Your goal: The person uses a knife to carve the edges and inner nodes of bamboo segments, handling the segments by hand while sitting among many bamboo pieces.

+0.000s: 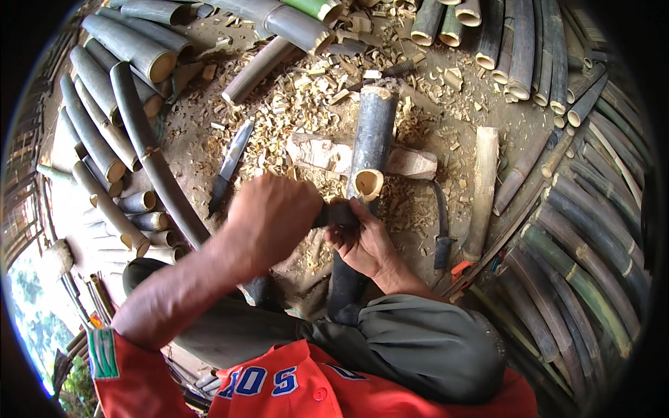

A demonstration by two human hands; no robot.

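Observation:
My left hand (273, 214) is closed in a fist, slightly blurred, at the left end of a short dark piece (340, 213). It looks like a stubby cylinder, but its kind is unclear. From the other side, my right hand (369, 245) curls its thumb and fingers around the same piece. Just beyond my hands a dark bamboo tube (375, 132) points its pale, hollow cut end toward me. That tube rests across a rough wooden block (412, 164) on the ground.
A knife blade (233, 150) lies to the left, and a dark-handled knife (442, 237) to the right. Wood shavings (293, 104) cover the ground. Bamboo poles (132, 49) are piled at the left, with more bamboo (585, 258) at the right. A split pale length (482, 188) lies nearby.

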